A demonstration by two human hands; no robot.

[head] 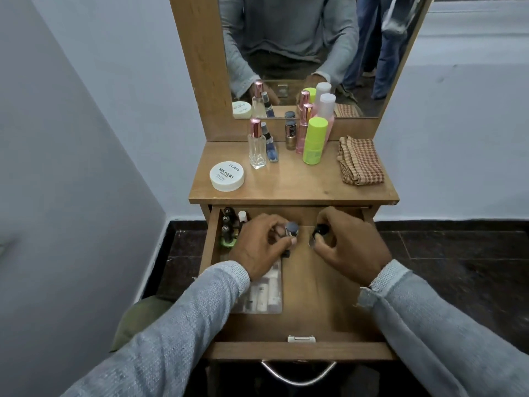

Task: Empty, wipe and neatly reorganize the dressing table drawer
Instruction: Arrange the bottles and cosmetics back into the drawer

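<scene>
The wooden drawer (315,325) of the dressing table stands pulled out. Both my hands are inside it. My left hand (260,250) grips a small bottle with a dark round cap (292,227). My right hand (352,247) pinches a small black-capped bottle (320,231). Several nail polish bottles (229,227) stand in the drawer's back left corner. A clear flat pouch with white tubes (264,296) lies under my left wrist.
On the tabletop (294,184) stand a clear perfume bottle (256,144), a blue bottle (271,147), a gold nail polish (290,136), a pink bottle (303,130), a lime green bottle (313,141), a white round tub (227,176) and a folded checked cloth (359,161). A mirror (300,53) rises behind.
</scene>
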